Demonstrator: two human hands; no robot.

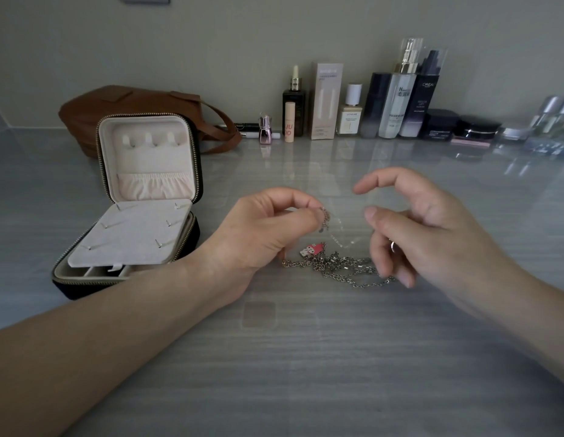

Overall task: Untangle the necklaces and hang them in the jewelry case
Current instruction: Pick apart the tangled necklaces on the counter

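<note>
A tangle of silver necklace chains [337,268] lies on the grey table in front of me, with a small pink charm [312,249] at its left. My left hand [268,234] pinches one end of a chain between thumb and fingertips and lifts it just above the pile. My right hand [432,234] hovers at the right of the tangle, its index finger and thumb apart; its lower fingers touch the chains, and whether they grip a strand I cannot tell. The jewelry case [141,203] stands open to the left, its lid upright with three hooks and a pouch.
A brown leather bag [116,108] sits behind the case. A row of cosmetic bottles [397,102], a box [326,100] and jars [476,127] lines the wall at the back right. A flap with small pegs [132,234] lies over the case's lower half.
</note>
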